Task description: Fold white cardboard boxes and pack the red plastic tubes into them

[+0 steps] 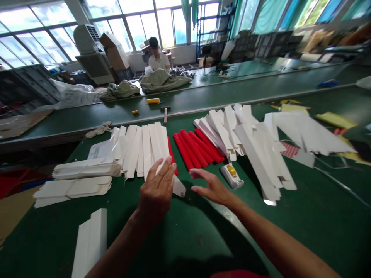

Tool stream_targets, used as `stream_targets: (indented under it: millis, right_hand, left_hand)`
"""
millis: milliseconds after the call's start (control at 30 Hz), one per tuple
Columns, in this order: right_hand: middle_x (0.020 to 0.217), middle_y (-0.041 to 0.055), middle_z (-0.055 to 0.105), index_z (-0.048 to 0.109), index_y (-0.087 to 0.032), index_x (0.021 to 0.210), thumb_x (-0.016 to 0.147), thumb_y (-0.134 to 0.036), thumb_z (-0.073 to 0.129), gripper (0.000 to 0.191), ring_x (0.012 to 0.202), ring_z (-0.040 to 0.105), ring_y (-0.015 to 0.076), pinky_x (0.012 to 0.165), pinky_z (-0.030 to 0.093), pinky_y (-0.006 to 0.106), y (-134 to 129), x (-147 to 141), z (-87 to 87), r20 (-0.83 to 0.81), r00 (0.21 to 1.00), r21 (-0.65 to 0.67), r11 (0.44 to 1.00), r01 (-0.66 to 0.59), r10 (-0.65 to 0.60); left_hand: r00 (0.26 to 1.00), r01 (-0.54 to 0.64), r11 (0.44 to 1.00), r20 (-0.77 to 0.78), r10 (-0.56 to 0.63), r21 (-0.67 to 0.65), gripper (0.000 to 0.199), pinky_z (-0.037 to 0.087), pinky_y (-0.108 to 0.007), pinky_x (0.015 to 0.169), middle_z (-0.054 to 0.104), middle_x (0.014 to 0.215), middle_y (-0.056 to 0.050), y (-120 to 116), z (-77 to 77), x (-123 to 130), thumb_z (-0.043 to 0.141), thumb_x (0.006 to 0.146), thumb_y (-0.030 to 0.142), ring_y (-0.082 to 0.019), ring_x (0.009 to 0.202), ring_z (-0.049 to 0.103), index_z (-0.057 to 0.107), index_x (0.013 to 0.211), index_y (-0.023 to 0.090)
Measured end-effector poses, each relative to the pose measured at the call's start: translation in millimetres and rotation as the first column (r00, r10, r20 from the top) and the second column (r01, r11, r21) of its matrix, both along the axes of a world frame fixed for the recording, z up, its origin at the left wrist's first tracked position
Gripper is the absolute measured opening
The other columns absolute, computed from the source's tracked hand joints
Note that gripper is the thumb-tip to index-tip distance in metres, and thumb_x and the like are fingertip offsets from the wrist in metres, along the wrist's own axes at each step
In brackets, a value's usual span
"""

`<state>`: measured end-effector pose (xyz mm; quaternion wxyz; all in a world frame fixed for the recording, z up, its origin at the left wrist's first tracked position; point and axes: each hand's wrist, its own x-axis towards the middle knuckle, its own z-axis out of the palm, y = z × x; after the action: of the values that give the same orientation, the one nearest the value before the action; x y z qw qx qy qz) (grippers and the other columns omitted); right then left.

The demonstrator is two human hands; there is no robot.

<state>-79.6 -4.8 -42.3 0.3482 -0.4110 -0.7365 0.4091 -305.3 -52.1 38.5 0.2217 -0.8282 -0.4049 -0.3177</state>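
Observation:
My left hand (156, 189) reaches over a narrow white carton (179, 188), whose end shows beyond its fingers. Its fingers are stretched out with the back of the hand up; the thumb is hidden. To the right, my right hand (211, 187) hovers with thumb and fingers apart and nothing between them. Just beyond it lies a row of red tubes (193, 148). A tape dispenser (232, 176) with a yellow part sits to the right of that hand. Flat white cartons (146, 148) are spread beyond my left hand.
More white cartons (257, 154) are heaped at right, and bundled ones (84, 170) lie at left. White cartons (91, 243) rest near the front left. A raised green bench (121, 110) runs behind, with a yellow roll (153, 101). Another person (159, 60) sits beyond it.

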Motion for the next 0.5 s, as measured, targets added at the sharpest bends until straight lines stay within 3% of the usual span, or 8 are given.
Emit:
stream_targets:
  millis: [33, 67, 100, 167, 300, 400, 500]
  right_hand:
    - [0.11, 0.007, 0.068, 0.062, -0.019, 0.12, 0.075, -0.041, 0.07, 0.051, 0.097, 0.064, 0.0205, 0.091, 0.05, 0.034, -1, 22, -11.0, 0.035, 0.972, -0.082, 0.969, 0.234, -0.231]
    - [0.107, 0.0081, 0.068, 0.062, -0.018, 0.119, 0.081, -0.042, 0.063, 0.045, 0.096, 0.064, 0.021, 0.09, 0.05, 0.035, 0, 45, -22.0, 0.075, 0.904, -0.113, 0.897, 0.427, -0.421]
    - [0.106, 0.0108, 0.068, 0.061, -0.015, 0.118, 0.087, -0.041, 0.052, 0.042, 0.097, 0.063, 0.0223, 0.089, 0.049, 0.036, 1, 66, -32.7, 0.111, 0.822, -0.125, 0.813, 0.569, -0.558]
    - [0.093, 0.0126, 0.069, 0.065, -0.011, 0.107, 0.092, -0.035, 0.043, 0.036, 0.092, 0.063, 0.0238, 0.082, 0.049, 0.035, 4, 102, -52.0, 0.189, 0.69, -0.165, 0.67, 0.724, -0.699]
    - [0.061, 0.0018, 0.061, 0.066, -0.013, 0.075, 0.088, -0.029, 0.056, 0.023, 0.062, 0.061, 0.0167, 0.06, 0.047, 0.028, 11, 136, -81.5, 0.331, 0.61, -0.333, 0.516, 0.789, -0.72]
    - [0.067, -0.0024, 0.06, 0.063, -0.012, 0.083, 0.092, -0.032, 0.059, 0.022, 0.056, 0.056, 0.0095, 0.054, 0.048, 0.024, 19, 137, -94.2, 0.378, 0.605, -0.468, 0.419, 0.778, -0.701]
    - [0.079, -0.0005, 0.062, 0.062, -0.012, 0.093, 0.093, -0.033, 0.059, 0.021, 0.061, 0.058, 0.0088, 0.056, 0.051, 0.023, 29, 134, -98.2, 0.375, 0.609, -0.588, 0.328, 0.739, -0.699]
  left_hand:
    - [1.0, -0.001, 1.0, 0.01, 0.001, -0.007, 0.043, 0.048, -0.05, 0.104, 0.056, 0.135, -0.022, -1, -0.1, -1, 0.052, 0.087, 0.004, -0.031, 0.134, 0.046, 0.053, 0.13, 0.003]
    - [1.0, 0.001, 1.0, 0.022, -0.001, -0.012, 0.044, 0.049, -0.05, 0.104, 0.056, 0.135, -0.021, -2, -0.3, -2, 0.052, 0.087, 0.004, -0.031, 0.133, 0.046, 0.053, 0.13, 0.004]
    - [0.999, 0.005, 1.0, 0.035, -0.005, -0.015, 0.044, 0.049, -0.05, 0.104, 0.056, 0.135, -0.021, -3, -0.5, -3, 0.052, 0.087, 0.004, -0.031, 0.133, 0.047, 0.052, 0.131, 0.004]
    - [0.998, 0.014, 1.0, 0.055, -0.012, -0.026, 0.045, 0.048, -0.05, 0.104, 0.056, 0.135, -0.021, -5, -1.0, -3, 0.052, 0.086, 0.004, -0.031, 0.132, 0.048, 0.052, 0.132, 0.005]
    - [0.996, 0.03, 0.999, 0.085, -0.027, -0.034, 0.047, 0.05, -0.052, 0.102, 0.057, 0.135, -0.02, -5, -1.3, -1, 0.052, 0.086, 0.005, -0.031, 0.13, 0.049, 0.051, 0.133, 0.007]
    - [0.995, 0.035, 0.999, 0.09, -0.032, -0.028, 0.046, 0.051, -0.052, 0.101, 0.058, 0.133, -0.02, -5, -1.5, -1, 0.053, 0.086, 0.004, -0.03, 0.129, 0.051, 0.052, 0.132, 0.007]
    - [0.995, 0.035, 0.999, 0.094, -0.033, -0.023, 0.044, 0.051, -0.051, 0.101, 0.06, 0.13, -0.02, -5, -1.8, -2, 0.055, 0.085, 0.004, -0.03, 0.128, 0.051, 0.054, 0.13, 0.006]
